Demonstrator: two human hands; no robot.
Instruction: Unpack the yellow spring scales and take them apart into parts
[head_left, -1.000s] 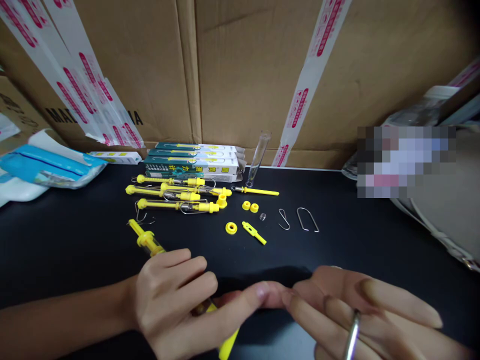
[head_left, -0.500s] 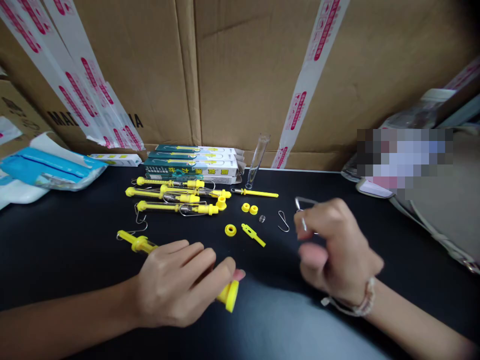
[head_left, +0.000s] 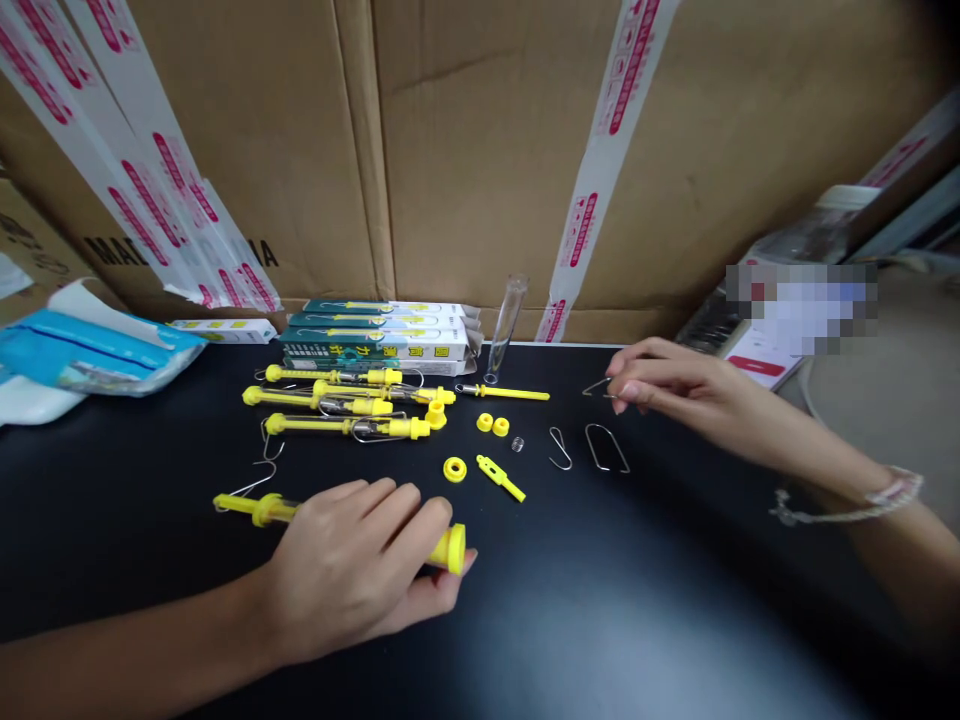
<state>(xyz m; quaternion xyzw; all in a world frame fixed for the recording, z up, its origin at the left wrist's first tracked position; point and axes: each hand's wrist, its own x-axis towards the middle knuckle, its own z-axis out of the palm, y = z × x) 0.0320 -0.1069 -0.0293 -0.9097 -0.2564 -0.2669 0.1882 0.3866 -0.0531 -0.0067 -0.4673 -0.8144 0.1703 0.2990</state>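
My left hand point(head_left: 360, 570) is closed around a yellow spring scale point(head_left: 452, 549). The scale's far end carries a wire hook point(head_left: 255, 483), and its middle is covered by my fingers. My right hand point(head_left: 652, 385), above the table at the right, has thumb and fingers pinched on a thin bent metal wire point(head_left: 596, 388). Below that hand lies a wire loop point(head_left: 607, 448), with an S-shaped hook point(head_left: 559, 448) to its left. Between my hands are a yellow ring point(head_left: 454, 469), a slotted yellow piece point(head_left: 501, 478) and a small spring point(head_left: 517, 444).
Several spring scales point(head_left: 345, 427) lie at back left, before stacked boxes point(head_left: 375, 340). A clear tube point(head_left: 506, 330) stands by the cardboard point(head_left: 465, 180). Two yellow caps point(head_left: 493, 424) and a yellow rod point(head_left: 514, 394) lie near. A bottle point(head_left: 795, 240) is at right.
My right hand has moved right and slightly back, from a curled pose to a pinch on the wire. The wire loop is now uncovered on the table. My left hand's scale has levelled a little.
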